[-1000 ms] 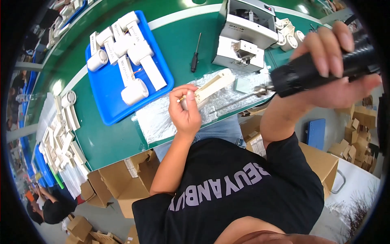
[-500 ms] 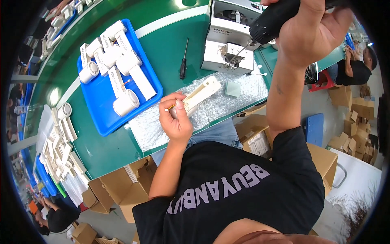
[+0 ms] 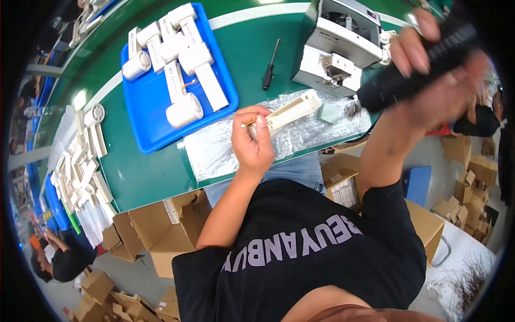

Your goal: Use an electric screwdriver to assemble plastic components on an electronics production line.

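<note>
My left hand [image 3: 253, 140] is closed round a cream plastic handle housing [image 3: 295, 111], its open, hollow side up, over a silvery plastic sheet [image 3: 214, 158]. A short yellow wire sticks out by my fingers. My right hand [image 3: 442, 88], smeared by motion, grips a black electric screwdriver [image 3: 418, 70] at the upper right, its front end pointing down-left. The driver's tip is blurred above the sheet, apart from the housing. Beside it stands a boxy white-and-black machine [image 3: 343, 40], apparently a screw feeder. A small translucent square piece [image 3: 329, 114] lies on the sheet past the housing.
A blue tray [image 3: 140, 131] holds several white fan-like parts with handles. A black hand screwdriver [image 3: 268, 74] lies between tray and machine. Loose cream housings [image 3: 80, 174] are heaped at the left. Cardboard boxes [image 3: 161, 236] stand below the table edge; other people work at both sides.
My right hand has drawn the electric screwdriver from the machine's front and lowered it rightward of the machine. The view has shifted; my left hand keeps holding the housing.
</note>
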Tool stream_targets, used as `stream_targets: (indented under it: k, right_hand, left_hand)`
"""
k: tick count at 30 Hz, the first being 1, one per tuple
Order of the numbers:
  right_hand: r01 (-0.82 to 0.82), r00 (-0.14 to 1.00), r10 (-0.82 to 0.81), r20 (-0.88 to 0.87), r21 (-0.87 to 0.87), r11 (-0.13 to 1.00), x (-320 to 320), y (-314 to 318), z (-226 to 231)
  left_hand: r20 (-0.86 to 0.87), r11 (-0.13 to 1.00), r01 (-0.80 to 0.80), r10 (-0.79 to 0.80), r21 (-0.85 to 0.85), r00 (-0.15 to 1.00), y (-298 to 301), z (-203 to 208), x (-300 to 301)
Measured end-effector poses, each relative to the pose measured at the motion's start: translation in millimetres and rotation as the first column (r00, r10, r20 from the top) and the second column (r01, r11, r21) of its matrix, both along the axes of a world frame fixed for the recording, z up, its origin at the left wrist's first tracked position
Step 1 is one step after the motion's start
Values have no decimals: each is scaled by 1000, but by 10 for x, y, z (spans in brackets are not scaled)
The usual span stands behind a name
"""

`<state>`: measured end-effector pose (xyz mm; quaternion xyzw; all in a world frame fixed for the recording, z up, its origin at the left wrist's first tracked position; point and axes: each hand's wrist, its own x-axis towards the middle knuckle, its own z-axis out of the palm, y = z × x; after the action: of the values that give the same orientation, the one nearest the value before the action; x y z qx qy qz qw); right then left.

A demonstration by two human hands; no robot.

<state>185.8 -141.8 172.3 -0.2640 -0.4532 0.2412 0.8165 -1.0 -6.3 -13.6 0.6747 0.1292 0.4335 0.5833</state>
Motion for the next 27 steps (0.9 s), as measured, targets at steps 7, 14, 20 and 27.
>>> stream_targets:
  k: [7, 14, 20, 27]
  right_hand:
    - [49, 996, -39, -82, 120, 992, -348, 255, -35]
    - [105, 992, -103, -66, 29, 994, -352, 382, -114]
    - [178, 983, -180, -41, -42, 983, -374, 384, -157]
    - [266, 963, -268, -3, -120, 957, -395, 299, -170]
  left_hand:
    - [-31, 997, -18, 20, 73, 999, 9, 7, 9]
    - [-28, 997, -19, 22, 75, 999, 28, 2, 0]
    - [-20, 998, -19, 21, 59, 1000, 24, -4, -1]
    - [-35, 998, -15, 17, 60, 999, 19, -10, -6]
